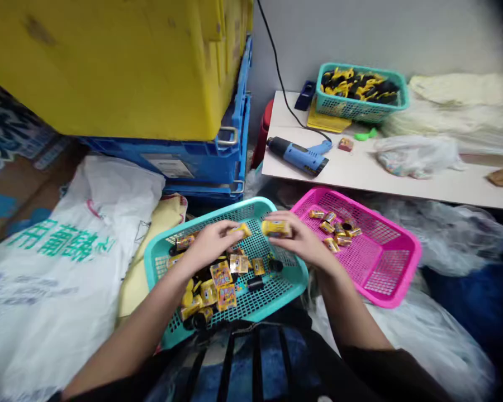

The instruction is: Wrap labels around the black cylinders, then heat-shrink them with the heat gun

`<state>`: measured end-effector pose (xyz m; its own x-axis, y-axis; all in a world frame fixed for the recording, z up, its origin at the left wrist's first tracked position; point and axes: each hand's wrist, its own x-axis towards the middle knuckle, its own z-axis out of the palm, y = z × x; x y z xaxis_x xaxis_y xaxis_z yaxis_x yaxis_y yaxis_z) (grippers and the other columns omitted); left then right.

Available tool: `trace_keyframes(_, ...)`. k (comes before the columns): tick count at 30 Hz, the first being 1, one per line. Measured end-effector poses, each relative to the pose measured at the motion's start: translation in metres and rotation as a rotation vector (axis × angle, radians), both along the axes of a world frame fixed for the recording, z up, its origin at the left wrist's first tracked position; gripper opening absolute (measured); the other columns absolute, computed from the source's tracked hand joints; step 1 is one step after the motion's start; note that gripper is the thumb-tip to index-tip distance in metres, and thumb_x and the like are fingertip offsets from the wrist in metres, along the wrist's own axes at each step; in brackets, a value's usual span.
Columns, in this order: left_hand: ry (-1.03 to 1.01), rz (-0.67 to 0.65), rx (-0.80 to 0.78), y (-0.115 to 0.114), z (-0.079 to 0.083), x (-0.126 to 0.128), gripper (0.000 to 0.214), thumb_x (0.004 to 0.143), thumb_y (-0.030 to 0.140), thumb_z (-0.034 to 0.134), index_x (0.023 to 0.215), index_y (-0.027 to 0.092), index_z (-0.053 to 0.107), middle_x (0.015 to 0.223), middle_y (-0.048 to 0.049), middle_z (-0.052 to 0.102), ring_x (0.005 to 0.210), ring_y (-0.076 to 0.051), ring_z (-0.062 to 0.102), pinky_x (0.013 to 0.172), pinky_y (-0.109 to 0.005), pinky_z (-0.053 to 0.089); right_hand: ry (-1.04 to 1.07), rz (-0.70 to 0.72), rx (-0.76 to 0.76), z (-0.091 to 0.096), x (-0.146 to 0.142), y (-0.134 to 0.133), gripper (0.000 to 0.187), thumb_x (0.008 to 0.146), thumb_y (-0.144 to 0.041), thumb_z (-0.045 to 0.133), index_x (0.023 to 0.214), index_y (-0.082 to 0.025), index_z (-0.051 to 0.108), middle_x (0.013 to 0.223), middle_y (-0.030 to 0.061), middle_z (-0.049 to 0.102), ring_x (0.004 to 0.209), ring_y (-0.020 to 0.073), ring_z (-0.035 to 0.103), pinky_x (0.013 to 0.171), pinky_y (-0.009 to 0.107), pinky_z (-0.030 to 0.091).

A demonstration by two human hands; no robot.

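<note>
A teal basket (276,287) rests on my lap, with several small yellow and black toy pieces (220,279) in it. My left hand (212,243) hovers over the basket and pinches a small yellow piece (242,229). My right hand (299,240) is closed on another yellow piece (275,227), just right of the left one. The two pieces are a short gap apart. A pink basket (396,262) to the right holds several yellow pieces (334,227).
A yellow crate (109,61) stacked on blue crates (201,162) stands at the back left. A white sack (46,268) lies at the left. A white board (360,170) carries a blue heat gun (297,154), a second teal basket (360,109) and plastic bags (414,153).
</note>
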<state>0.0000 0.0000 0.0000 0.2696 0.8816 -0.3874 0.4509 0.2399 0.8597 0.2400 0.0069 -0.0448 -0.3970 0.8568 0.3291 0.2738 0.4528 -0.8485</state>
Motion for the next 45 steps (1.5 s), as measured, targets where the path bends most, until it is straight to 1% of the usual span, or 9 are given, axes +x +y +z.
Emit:
trace_keyframes(4,-0.226,-0.155,0.199,0.028,0.016,0.081,0.053,0.086,0.036,0.062,0.133,0.015,0.05,0.125,-0.0156,0.064,0.098,-0.022,0.066,0.082,-0.036,0.053,-0.324,-0.534,0.031,0.012,0.08,-0.022,0.052,0.079,-0.043,0.068,0.124,-0.019,0.056,0.124,0.0146,0.057,0.116,0.0292,0.054,0.099,0.051,0.043)
trace_keyframes(7,0.006,-0.359,0.483,0.035,0.018,0.091,0.04,0.085,0.037,0.062,0.12,0.017,0.061,0.124,-0.0129,0.064,0.107,-0.024,0.062,0.091,-0.037,0.048,-0.577,-0.819,0.04,0.014,0.085,-0.036,0.064,0.076,-0.044,0.069,0.129,-0.013,0.051,0.131,0.0215,0.052,0.123,0.0362,0.047,0.101,0.056,0.038)
trace_keyframes(9,0.27,-0.51,0.476,0.033,0.005,0.075,0.022,0.089,0.033,0.055,0.1,0.018,0.068,0.104,-0.0082,0.07,0.097,-0.023,0.064,0.088,-0.037,0.047,-0.595,-0.714,-0.05,0.011,0.057,-0.044,0.044,0.084,-0.04,0.06,0.12,-0.014,0.056,0.12,0.0178,0.06,0.112,0.0303,0.055,0.096,0.048,0.043)
trace_keyframes(11,0.537,-0.602,0.323,0.026,-0.018,0.051,0.019,0.091,0.027,0.05,0.094,0.019,0.067,0.095,-0.0065,0.071,0.091,-0.022,0.065,0.083,-0.035,0.047,-0.604,-0.388,-0.195,0.004,0.015,-0.051,0.025,0.092,-0.033,0.048,0.107,-0.017,0.06,0.102,0.0115,0.067,0.096,0.0228,0.061,0.086,0.037,0.047)
trace_keyframes(15,0.668,-0.675,0.216,0.011,-0.058,0.01,0.011,0.082,0.019,0.056,0.088,0.018,0.065,0.091,-0.0084,0.07,0.087,-0.025,0.065,0.075,-0.033,0.047,-0.957,-0.006,-0.242,-0.021,-0.058,-0.056,0.025,0.09,-0.026,0.049,0.106,-0.01,0.06,0.103,0.0166,0.066,0.104,0.0321,0.058,0.095,0.048,0.037)
trace_keyframes(27,0.582,-0.446,0.192,0.001,-0.071,-0.008,0.037,0.076,0.041,0.064,0.107,0.022,0.055,0.092,-0.002,0.067,0.082,-0.023,0.063,0.068,-0.031,0.046,-0.938,0.095,-0.224,-0.049,-0.07,-0.054,0.034,0.09,-0.028,0.044,0.123,-0.023,0.051,0.108,0.0097,0.062,0.104,0.0264,0.058,0.085,0.039,0.035)
trace_keyframes(35,0.137,-0.053,0.08,0.014,-0.038,-0.026,0.04,0.075,0.047,0.064,0.104,0.02,0.058,0.089,-0.0025,0.069,0.084,-0.023,0.067,0.074,-0.034,0.052,-0.941,0.084,-0.097,-0.034,-0.058,-0.05,0.026,0.09,-0.027,0.046,0.112,-0.018,0.056,0.103,0.0086,0.065,0.098,0.0261,0.06,0.084,0.039,0.034)
trace_keyframes(41,0.361,-0.21,0.136,0.016,-0.019,-0.026,0.034,0.081,0.044,0.054,0.106,0.022,0.061,0.096,-0.0043,0.07,0.083,-0.023,0.065,0.077,-0.036,0.051,-0.963,0.117,-0.126,-0.037,-0.062,-0.052,0.019,0.091,-0.027,0.046,0.104,-0.018,0.057,0.098,0.0076,0.067,0.093,0.024,0.063,0.077,0.035,0.037)
trace_keyframes(45,0.343,-0.264,0.115,0.004,-0.021,-0.026,0.034,0.082,0.043,0.052,0.108,0.023,0.062,0.103,-0.0035,0.07,0.09,-0.023,0.065,0.082,-0.035,0.051,-0.975,-0.167,-0.268,-0.036,-0.067,-0.051,0.041,0.095,-0.052,0.038,0.1,-0.017,0.057,0.096,0.0102,0.068,0.089,0.0254,0.064,0.079,0.036,0.041)
